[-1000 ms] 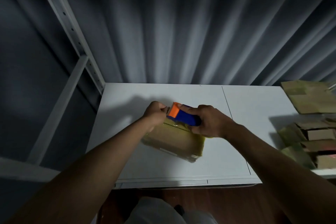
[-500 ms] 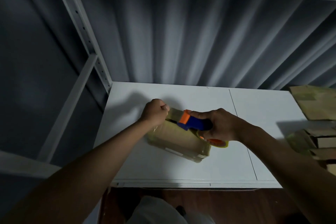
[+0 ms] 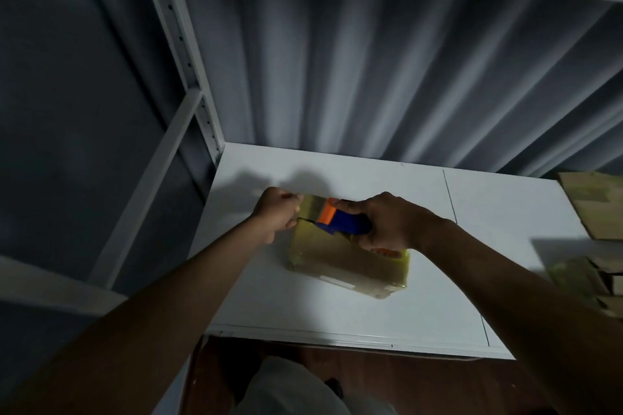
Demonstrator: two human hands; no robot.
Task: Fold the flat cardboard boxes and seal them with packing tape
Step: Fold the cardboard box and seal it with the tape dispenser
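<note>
While the small folded brown cardboard box lies at the middle of the white table, taping looks to be the step in hand. Right hand wrapped round the blue and orange tape dispenser, held on the box's top. Left hand, at 9 o'clock of the dispenser, fingers curled, pinching what seems the free end of clear packing tape at the box's far-left edge; dim light, not certain. Next move, by my judgement: draw dispenser toward 4 o'clock along the seam, press down, cut. Box closed; contents unseen. Stack of flat brown cardboard at 3 o'clock, well apart.
</note>
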